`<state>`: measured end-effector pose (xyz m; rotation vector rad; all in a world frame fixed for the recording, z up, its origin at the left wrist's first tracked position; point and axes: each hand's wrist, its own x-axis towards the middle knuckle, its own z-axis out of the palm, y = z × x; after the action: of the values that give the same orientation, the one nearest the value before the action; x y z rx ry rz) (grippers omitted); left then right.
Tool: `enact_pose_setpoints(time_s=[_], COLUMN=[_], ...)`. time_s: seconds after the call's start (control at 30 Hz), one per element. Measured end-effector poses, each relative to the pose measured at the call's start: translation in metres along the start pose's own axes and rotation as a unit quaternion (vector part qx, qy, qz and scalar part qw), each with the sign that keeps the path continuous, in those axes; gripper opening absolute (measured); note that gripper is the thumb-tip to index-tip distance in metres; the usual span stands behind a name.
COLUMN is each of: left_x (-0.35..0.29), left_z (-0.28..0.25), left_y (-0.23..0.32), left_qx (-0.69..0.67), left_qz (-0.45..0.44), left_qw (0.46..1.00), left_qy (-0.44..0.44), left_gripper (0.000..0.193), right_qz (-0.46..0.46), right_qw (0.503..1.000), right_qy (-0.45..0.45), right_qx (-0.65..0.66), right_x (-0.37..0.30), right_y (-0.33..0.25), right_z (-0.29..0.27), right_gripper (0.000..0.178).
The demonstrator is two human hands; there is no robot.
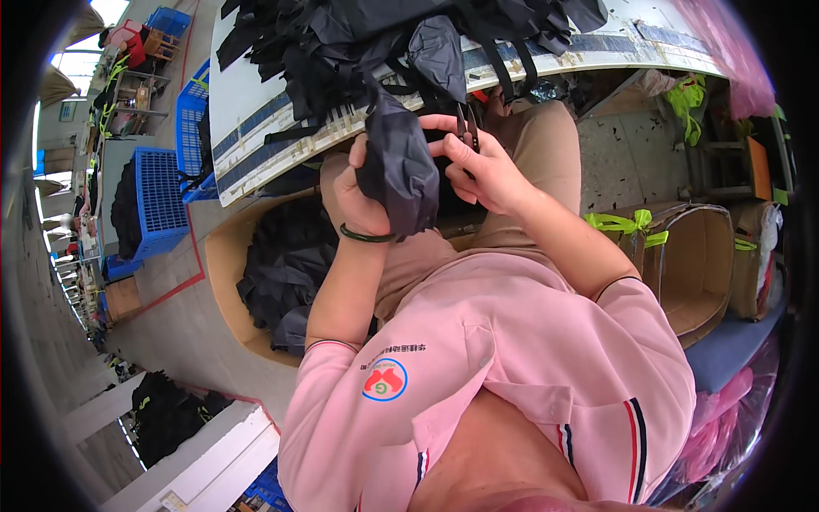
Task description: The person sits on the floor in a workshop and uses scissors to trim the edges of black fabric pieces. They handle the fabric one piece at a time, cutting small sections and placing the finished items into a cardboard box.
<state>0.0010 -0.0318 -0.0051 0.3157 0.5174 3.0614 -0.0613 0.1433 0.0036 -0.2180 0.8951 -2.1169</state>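
My left hand [362,189] is closed on a piece of thin black fabric [404,175], held up at the near edge of the table [247,162]. It hangs in folds, and part of my left fingers is hidden behind it. In my right hand [488,169] is a small pair of dark thread snips [467,126], its blades pointing away from me. The right index finger reaches toward the fabric's edge. Beyond both hands, a heap of black fabric pieces and straps [333,51] covers the table and hangs over its edge.
On my left stands a cardboard box [223,264] full of black fabric; blue plastic crates [162,200] are farther left. An open cardboard carton [695,264] with neon-yellow ties [631,224] is at my right. Pink plastic film [740,64] hangs at the table's right end.
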Motion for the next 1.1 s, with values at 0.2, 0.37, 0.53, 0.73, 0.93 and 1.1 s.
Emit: enact_pose_setpoints(time_s=[0.2,0.37,0.53,0.73,0.93,1.1], left_x=[0.0,0.003,0.001,0.009,0.029,0.032], left_z=[-0.001,-0.017,-0.037,-0.038,-0.043,-0.022], left_y=[-0.005,-0.004,0.019,-0.006,0.0,0.016], left_qx=[0.177,0.285,0.291,0.083,0.073,0.197], left_qz=[-0.014,0.042,-0.145,-0.22,-0.231,-0.123], left_qw=[0.98,0.939,0.939,0.963,0.949,0.95], left_qy=[0.085,0.19,0.112,0.134,0.203,0.206], left_gripper=[0.034,0.023,0.035,0.054,0.036,0.024], right_qz=[-0.109,-0.226,-0.298,-0.178,-0.057,-0.094], right_qw=[0.978,0.934,0.875,0.747,0.744,0.873], right_qy=[0.03,0.027,-0.079,-0.425,-0.411,-0.12], right_qx=[-0.177,-0.275,-0.374,-0.479,-0.523,-0.463], right_x=[0.003,0.007,0.002,-0.013,-0.022,-0.025], right_y=[-0.014,-0.032,-0.069,-0.025,0.013,-0.006], right_z=[0.012,0.01,0.033,0.063,0.031,0.006], right_gripper=[0.037,0.025,0.016,0.033,0.023,0.02])
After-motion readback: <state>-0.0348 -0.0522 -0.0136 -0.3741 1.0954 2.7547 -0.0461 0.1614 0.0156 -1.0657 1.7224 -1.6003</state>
